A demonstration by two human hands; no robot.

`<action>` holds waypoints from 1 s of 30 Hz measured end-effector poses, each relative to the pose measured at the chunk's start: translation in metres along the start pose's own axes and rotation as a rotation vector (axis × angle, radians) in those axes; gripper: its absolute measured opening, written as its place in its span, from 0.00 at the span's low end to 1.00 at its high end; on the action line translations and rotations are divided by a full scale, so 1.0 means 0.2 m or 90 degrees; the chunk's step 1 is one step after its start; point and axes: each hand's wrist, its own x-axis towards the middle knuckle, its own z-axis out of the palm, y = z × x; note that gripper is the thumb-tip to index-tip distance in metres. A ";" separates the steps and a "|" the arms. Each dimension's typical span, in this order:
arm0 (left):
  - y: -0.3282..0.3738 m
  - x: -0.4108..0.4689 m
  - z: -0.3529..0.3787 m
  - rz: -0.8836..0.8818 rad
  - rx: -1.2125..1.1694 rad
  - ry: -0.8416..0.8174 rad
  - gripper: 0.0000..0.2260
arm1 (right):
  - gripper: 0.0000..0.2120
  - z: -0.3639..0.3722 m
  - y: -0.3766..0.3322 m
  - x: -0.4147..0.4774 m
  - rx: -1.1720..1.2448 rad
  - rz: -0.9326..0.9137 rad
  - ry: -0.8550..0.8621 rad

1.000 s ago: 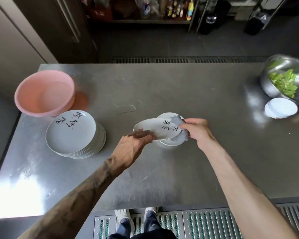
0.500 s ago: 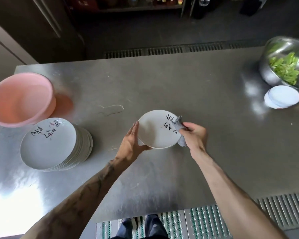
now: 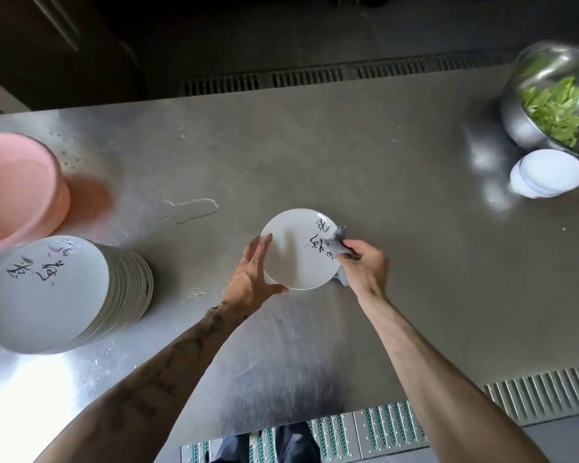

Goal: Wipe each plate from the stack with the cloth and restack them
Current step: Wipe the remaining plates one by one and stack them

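- One white plate (image 3: pixel 295 252) with brush-script lettering sits at the middle of the steel table (image 3: pixel 315 145), between a person's two hands; whether it is lifted clear of the surface cannot be told.
- Left hand (image 3: pixel 253 282) steadies the plate's rim from 8 o'clock, fingers straight along the edge and thumb stretched under the lower rim; it props rather than clenches.
- Right hand (image 3: pixel 365 265) is curled tight around a bunched grey cloth (image 3: pixel 335 242), pressing it onto the rim at 3 o'clock, beside the lettering.
- Judged by its look, the plate is glazed ceramic: rigid, moderately heavy, slick when damp and quick to chip; the rim, taken from opposite sides, seems the safest hold, with a palm or thumb underneath for support.
- Soft and limp, the cloth bunches easily and should follow the plate's curve under light pressure.
- Many matching plates wait in a leaning stack (image 3: pixel 47 295) at 9 o'clock from the held plate, well apart from it; a pink basin (image 3: pixel 14 195) stands at 10 o'clock, just beyond the stack.
- Spilled water forms a small puddle (image 3: pixel 188 210) at 11 o'clock; a steel bowl (image 3: pixel 549 78) of greens (image 3: pixel 555 111) and small white lids (image 3: pixel 549 173) sit at 2 o'clock.
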 end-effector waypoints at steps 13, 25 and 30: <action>-0.04 0.04 0.05 -0.048 0.015 -0.008 0.50 | 0.06 -0.06 -0.09 -0.18 0.052 -0.087 -0.010; -0.09 -0.62 -0.68 0.013 0.075 0.316 0.12 | 0.07 0.24 -0.30 -0.49 0.062 -0.142 -0.108; -0.32 -0.86 -1.09 -0.118 0.260 0.464 0.16 | 0.07 0.43 -0.42 -0.67 0.051 -0.157 -0.188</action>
